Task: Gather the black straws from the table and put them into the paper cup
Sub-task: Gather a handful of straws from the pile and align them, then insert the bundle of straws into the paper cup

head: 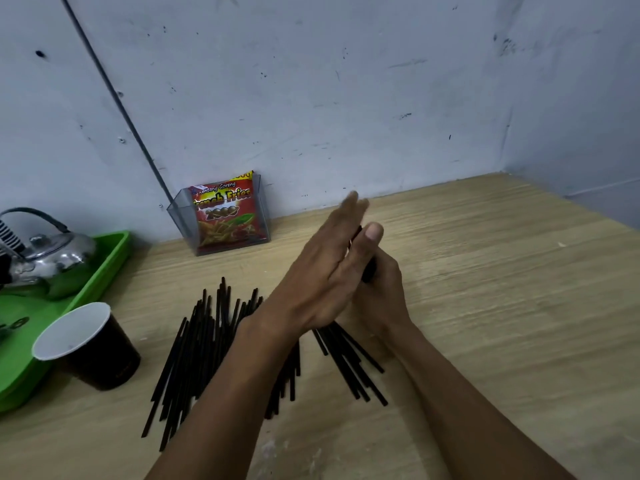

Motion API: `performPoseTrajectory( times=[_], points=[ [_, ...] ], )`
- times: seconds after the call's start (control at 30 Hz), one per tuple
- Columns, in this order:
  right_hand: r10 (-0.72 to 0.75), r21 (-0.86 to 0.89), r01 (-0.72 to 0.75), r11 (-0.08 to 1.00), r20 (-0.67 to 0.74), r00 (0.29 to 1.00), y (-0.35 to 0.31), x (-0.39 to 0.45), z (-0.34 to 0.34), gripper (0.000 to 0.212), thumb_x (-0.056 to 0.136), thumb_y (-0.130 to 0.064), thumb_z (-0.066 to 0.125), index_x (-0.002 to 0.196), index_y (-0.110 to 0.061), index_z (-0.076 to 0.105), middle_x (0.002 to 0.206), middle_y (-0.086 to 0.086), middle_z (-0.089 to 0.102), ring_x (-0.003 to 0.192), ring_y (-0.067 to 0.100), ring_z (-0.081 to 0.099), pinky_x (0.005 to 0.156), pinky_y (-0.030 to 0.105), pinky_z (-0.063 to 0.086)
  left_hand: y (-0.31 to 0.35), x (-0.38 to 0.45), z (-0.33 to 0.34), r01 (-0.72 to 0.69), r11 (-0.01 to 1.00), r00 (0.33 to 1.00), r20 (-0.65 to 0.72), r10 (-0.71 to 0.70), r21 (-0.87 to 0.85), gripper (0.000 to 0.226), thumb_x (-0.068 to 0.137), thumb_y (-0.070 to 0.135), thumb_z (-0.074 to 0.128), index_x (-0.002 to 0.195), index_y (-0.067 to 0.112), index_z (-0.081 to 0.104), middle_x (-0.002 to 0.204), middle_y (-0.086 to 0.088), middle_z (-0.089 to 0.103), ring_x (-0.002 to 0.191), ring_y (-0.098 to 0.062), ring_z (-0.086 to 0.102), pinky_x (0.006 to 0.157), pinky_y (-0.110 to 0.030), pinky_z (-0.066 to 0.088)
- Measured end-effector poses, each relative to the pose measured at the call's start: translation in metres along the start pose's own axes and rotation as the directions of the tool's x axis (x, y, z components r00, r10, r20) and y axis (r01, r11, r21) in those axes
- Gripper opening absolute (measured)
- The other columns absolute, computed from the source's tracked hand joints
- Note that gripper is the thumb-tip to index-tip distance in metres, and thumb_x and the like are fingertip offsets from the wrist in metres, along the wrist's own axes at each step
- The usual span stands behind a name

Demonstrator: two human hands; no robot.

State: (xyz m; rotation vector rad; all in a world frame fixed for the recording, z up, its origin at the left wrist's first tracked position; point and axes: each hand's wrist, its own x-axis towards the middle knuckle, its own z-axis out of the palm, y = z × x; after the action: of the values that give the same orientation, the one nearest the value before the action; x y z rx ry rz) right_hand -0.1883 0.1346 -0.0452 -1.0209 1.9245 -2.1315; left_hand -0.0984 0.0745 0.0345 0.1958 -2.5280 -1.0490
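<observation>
Several black straws [199, 351] lie fanned on the wooden table [502, 289], partly hidden under my left forearm. My right hand [381, 299] grips a bundle of black straws [349, 365] slanted above the table, its lower ends sticking out below my hands. The upper ends are mostly hidden. My left hand [322, 271] has straight fingers and lies flat against the bundle's left side. The paper cup [90, 344], black outside and white inside, stands upright at the left, apart from both hands.
A green tray [114, 251] with a metal kettle [52, 251] sits at the far left, touching the cup. A clear holder [180, 220] with a red snack packet [225, 213] stands against the back wall. A dark cable [117, 98] runs down the wall.
</observation>
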Motion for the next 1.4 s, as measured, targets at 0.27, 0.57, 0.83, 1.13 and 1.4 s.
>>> performPoseTrajectory(
  times=[0.27, 0.57, 0.83, 1.13, 1.4],
  points=[
    [-0.031, -0.020, 0.031, 0.999, -0.025, 0.999, -0.001, 0.001, 0.000, 0.020, 0.086, -0.030, 0.056, 0.077, -0.013, 0.060, 0.067, -0.004, 0.066, 0.062, 0.007, 0.061, 0.053, 0.014, 0.043, -0.008, 0.004, 0.000, 0.001, 0.977, 0.997, 0.079, -0.018, 0.214, 0.086, 0.083, 0.077, 0.027, 0.156, 0.031, 0.021, 0.165, 0.019, 0.005, 0.147, 0.008, -0.002, 0.125, -0.037, 0.008],
    [-0.038, -0.044, 0.037, 0.998, -0.029, 0.999, 0.001, 0.003, 0.000, 0.019, 0.074, -0.038, 0.053, 0.062, -0.025, 0.047, 0.048, -0.017, 0.052, 0.047, -0.002, 0.046, 0.046, 0.012, 0.034, -0.013, 0.005, 0.002, -0.003, 0.992, 1.000, 0.006, 0.002, 0.129, 0.081, 0.086, 0.074, 0.032, 0.154, 0.032, 0.027, 0.162, 0.019, 0.018, 0.147, 0.008, 0.013, 0.123, -0.033, 0.018],
    [-0.045, -0.033, 0.044, 0.998, -0.035, 0.998, -0.001, 0.001, -0.002, 0.024, 0.080, -0.028, 0.062, 0.057, -0.031, 0.054, 0.050, -0.010, 0.056, 0.047, 0.003, 0.049, 0.046, 0.017, 0.036, -0.011, 0.001, -0.001, 0.016, 0.999, 0.999, 0.028, -0.016, 0.028, 0.076, 0.087, 0.070, 0.037, 0.152, 0.032, 0.034, 0.158, 0.015, 0.032, 0.139, 0.010, 0.028, 0.112, -0.017, 0.028],
    [0.077, 0.050, -0.071, 0.996, -0.140, 0.987, -0.001, 0.003, 0.001, 0.053, 0.089, -0.032, 0.068, 0.072, 0.016, 0.052, 0.055, 0.018, 0.052, 0.044, 0.014, 0.049, 0.043, 0.020, 0.042, -0.019, -0.061, -0.080, -0.142, 0.984, 0.784, -0.620, 0.045, -0.108, 0.042, 0.095, 0.049, 0.044, 0.107, 0.023, 0.074, 0.100, 0.012, 0.076, 0.097, -0.007, 0.071, 0.081, -0.023, 0.054],
    [0.019, 0.094, -0.022, 0.995, 0.032, 0.999, -0.047, -0.010, 0.049, 0.046, 0.089, -0.022, 0.070, 0.065, 0.011, 0.047, 0.055, 0.014, 0.043, 0.049, 0.021, 0.041, 0.053, 0.032, 0.035, -0.086, -0.148, -0.171, -0.033, 0.984, 0.339, -0.929, -0.152, -0.173, 0.035, 0.094, 0.046, 0.041, 0.077, 0.027, 0.066, 0.077, -0.004, 0.067, 0.072, -0.029, 0.061, 0.057, -0.034, 0.043]
  ],
)
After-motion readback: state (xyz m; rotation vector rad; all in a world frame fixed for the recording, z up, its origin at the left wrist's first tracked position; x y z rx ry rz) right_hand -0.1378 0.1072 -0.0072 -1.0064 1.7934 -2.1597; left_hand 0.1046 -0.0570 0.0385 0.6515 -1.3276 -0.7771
